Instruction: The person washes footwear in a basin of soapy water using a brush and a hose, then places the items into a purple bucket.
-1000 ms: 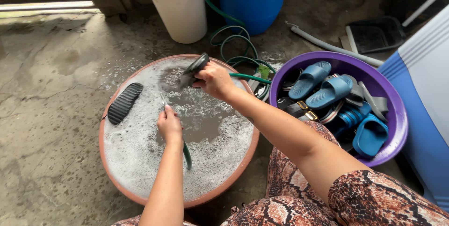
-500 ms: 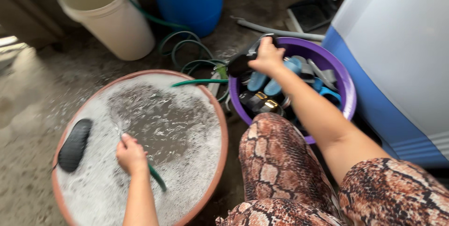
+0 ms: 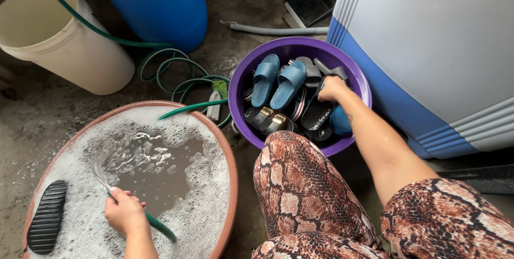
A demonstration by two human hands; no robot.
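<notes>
At two o'clock in the head view, a large white-and-blue appliance (image 3: 428, 50), its rounded body filling the upper right; at twelve o'clock, a blue drum (image 3: 155, 2); at seven o'clock, a wide terracotta-coloured basin (image 3: 227, 162) of grey, soapy water, foam thick round its edge; at ten o'clock, a cream bucket (image 3: 64, 44), tilted, mouth toward the camera; just right of centre, a purple tub (image 3: 238, 85) (heaped with footwear: two blue slippers (image 3: 278, 82) side by side, dark sandals with gold buckles (image 3: 270, 119) below them); a green hose (image 3: 171, 71), coiled on the wet concrete between drum and basin, one run crossing the bucket's mouth; at eight o'clock, a black ridged sole (image 3: 48, 217) floating at the basin's left rim; a green-bristled scrub brush (image 3: 217, 95) lying between basin and tub. Right hand (image 3: 332, 88): inside the purple tub, fingers closed on a black slipper (image 3: 317, 113). Left hand (image 3: 126, 213): over the suds at seven o'clock, wrapped round the hose end (image 3: 160, 228), water spraying from it.
</notes>
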